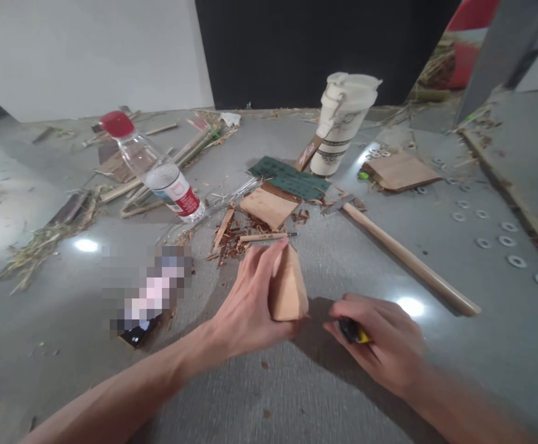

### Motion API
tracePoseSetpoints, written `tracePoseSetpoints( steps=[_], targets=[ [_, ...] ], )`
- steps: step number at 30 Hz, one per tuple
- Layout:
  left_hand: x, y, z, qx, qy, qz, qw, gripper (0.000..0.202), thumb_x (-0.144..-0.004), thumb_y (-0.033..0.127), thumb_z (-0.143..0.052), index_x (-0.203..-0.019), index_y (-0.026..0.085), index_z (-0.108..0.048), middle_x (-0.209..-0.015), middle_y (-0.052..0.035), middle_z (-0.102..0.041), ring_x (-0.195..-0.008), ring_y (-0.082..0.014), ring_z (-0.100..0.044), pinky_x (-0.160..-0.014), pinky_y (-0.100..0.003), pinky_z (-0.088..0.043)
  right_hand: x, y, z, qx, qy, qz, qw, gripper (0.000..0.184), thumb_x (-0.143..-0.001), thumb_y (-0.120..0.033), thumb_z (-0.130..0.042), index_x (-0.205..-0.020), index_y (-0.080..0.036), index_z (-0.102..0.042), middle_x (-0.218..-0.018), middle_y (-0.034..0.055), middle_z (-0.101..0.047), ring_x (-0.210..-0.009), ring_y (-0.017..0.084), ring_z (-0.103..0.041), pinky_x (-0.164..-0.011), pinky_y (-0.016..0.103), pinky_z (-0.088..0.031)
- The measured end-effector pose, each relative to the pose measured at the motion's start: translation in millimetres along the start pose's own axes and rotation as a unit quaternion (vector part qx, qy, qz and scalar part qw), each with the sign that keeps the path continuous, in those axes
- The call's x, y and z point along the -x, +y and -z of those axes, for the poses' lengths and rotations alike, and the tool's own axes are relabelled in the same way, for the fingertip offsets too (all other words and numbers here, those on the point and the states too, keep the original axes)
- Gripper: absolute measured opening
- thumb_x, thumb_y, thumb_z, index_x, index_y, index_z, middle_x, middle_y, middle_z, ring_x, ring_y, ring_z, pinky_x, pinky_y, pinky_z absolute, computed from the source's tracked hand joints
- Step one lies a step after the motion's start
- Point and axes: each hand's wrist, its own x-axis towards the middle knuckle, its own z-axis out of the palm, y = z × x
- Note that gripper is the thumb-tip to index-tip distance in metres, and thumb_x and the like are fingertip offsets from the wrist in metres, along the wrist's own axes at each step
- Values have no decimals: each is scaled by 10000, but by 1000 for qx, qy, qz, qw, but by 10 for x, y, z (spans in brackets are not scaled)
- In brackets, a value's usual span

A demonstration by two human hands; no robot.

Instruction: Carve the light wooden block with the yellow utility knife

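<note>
My left hand (245, 302) is closed around a pale wooden block (290, 287) with cut, angled faces, held up near the middle of the head view. To its right, my right hand (386, 342) grips a black-and-yellow tool (354, 331); most of it is hidden in the fist, so its kind does not show. A small gap separates the tool from the block. Just beyond the block lie a thin wooden stick with a dark tip (264, 237), reddish-brown wood shavings (232, 246) and another piece of wood (271, 206).
A hammer (402, 253) lies at right, beside several metal washers (506, 241). Behind stand a white lidded cup (345, 123) and a tilted plastic bottle (162, 176). A green patterned sheet (287, 177) lies between them. A blurred phone (153, 296) is at left, near straw (42, 240).
</note>
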Motion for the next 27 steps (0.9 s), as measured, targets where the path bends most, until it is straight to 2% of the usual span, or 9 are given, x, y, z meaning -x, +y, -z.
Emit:
tracePoseSetpoints(
  steps=[2, 7, 10, 15, 21, 27],
  targets=[
    [5, -12, -3, 7, 8, 10, 1000, 1201, -719, 388, -885, -1632, 319, -107, -1535, -181, -385, -1455, -411, -412, -1192, -660, -421, -61, -32, 20, -10, -18, 5, 1000, 54, -1060, -270, -585, -1024, -248, -551, -726, -44, -582, -585, 119, -521, -556, 250, -373],
    [30, -51, -31, -17, 25, 8, 1000, 1234, -731, 407, -862, -1664, 308, -60, -1633, -199, -332, -1504, -453, -361, -1208, -701, -388, -171, -119, 79, -16, -57, -4, 998, 267, -1123, -457, -449, -1031, -221, -534, -769, -31, -586, -626, 123, -521, -572, 255, -372],
    [41, -68, -51, -37, 27, 7, 999, 1232, -768, 463, -856, -1680, 305, -43, -1696, -205, -296, -1529, -465, -351, -1226, -719, -356, -175, -148, 97, -21, -73, 7, 997, 261, -1126, -399, -387, -1028, -210, -537, -793, -23, -597, -638, 130, -524, -591, 274, -391],
    [60, -108, -99, -58, 39, 4, 998, 1238, -790, 542, -848, -1697, 294, -43, -1722, -219, -289, -1549, -483, -343, -1225, -739, -341, -150, -180, 94, 13, -97, 21, 995, 262, -1128, -378, -407, -1054, -197, -582, -824, -17, -627, -660, 146, -551, -607, 306, -407],
    [77, -94, -111, -84, 42, 2, 996, 1300, -722, 495, -891, -1695, 289, -55, -1720, -217, -291, -1529, -477, -369, -1225, -721, -355, -161, -199, 52, 53, -90, 21, 994, 227, -1114, -356, -472, -1060, -189, -616, -863, -4, -658, -692, 165, -583, -614, 336, -411],
    [80, -32, -86, -109, 56, 36, 992, 1253, -696, 432, -900, -1677, 263, -139, -1603, -214, -422, -1420, -452, -478, -1174, -702, -417, -181, -204, 48, 76, -79, 18, 994, 218, -1106, -337, -495, -1086, -176, -641, -858, 8, -669, -690, 169, -600, -617, 341, -427]
  ],
)
